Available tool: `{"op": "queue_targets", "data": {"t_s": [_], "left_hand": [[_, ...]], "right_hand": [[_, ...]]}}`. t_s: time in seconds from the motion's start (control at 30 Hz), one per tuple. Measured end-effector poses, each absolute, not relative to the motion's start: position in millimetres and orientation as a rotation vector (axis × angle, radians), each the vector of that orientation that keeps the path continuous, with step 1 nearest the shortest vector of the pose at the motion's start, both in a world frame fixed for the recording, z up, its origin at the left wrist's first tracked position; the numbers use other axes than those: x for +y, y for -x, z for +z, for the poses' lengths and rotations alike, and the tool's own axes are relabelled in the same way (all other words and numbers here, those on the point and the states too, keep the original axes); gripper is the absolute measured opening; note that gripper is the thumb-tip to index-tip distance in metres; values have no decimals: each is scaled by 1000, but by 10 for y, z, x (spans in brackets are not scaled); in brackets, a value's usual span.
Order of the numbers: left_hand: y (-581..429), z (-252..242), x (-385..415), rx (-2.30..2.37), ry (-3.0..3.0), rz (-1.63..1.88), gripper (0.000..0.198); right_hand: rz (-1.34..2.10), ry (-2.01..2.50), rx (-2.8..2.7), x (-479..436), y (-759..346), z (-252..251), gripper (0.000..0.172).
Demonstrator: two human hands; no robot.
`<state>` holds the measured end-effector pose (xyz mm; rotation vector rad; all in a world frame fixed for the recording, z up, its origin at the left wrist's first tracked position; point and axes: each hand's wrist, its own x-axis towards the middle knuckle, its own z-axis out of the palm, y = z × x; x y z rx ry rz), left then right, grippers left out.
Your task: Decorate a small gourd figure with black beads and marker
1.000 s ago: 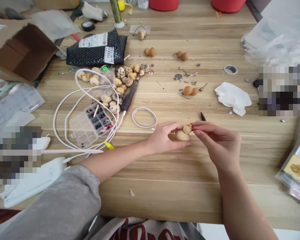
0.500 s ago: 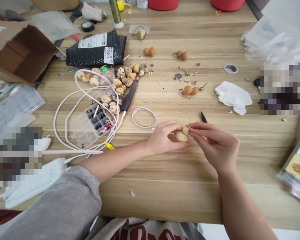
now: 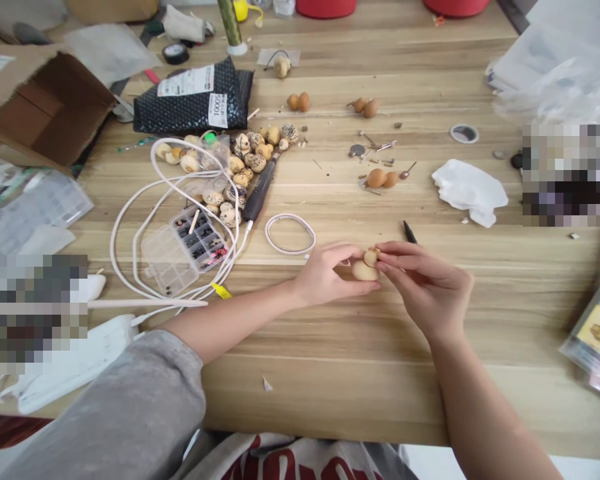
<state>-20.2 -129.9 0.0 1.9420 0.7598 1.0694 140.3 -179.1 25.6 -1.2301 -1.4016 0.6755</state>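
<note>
A small pale gourd (image 3: 365, 270) with a round body and a smaller top is held between my two hands above the wooden table (image 3: 330, 400). My left hand (image 3: 327, 273) grips its round body between thumb and fingers. At its narrow upper end, my right hand (image 3: 427, 283) pinches with thumb and fingertips; whatever else lies in that pinch is too small to make out. Just beyond my right hand lies a black pen (image 3: 409, 232), partly covered by the fingers.
Decorated small gourds (image 3: 255, 162) are piled at the left, beside a black rotary tool (image 3: 261, 193), a coiled white cable (image 3: 113, 247) and a compartment box (image 3: 200, 237). Brown gourds (image 3: 383, 178) and metal bits lie farther back. Crumpled white tissue (image 3: 470, 190) sits at the right.
My right hand has shifted very slightly at the gourd's top. Otherwise my grip on the gourd looks the same, and the whole view has moved a little.
</note>
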Motion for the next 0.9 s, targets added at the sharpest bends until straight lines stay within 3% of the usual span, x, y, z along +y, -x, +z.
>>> {"op": "queue_targets", "data": {"t_s": [0.63, 0.9], "left_hand": [[231, -17, -1317, 561, -1589, 823, 46], [255, 29, -1284, 493, -1781, 900, 31]], "right_hand": [[824, 1067, -1372, -1812, -1455, 387, 23], [854, 1084, -1372, -1807, -1458, 359, 15]]}}
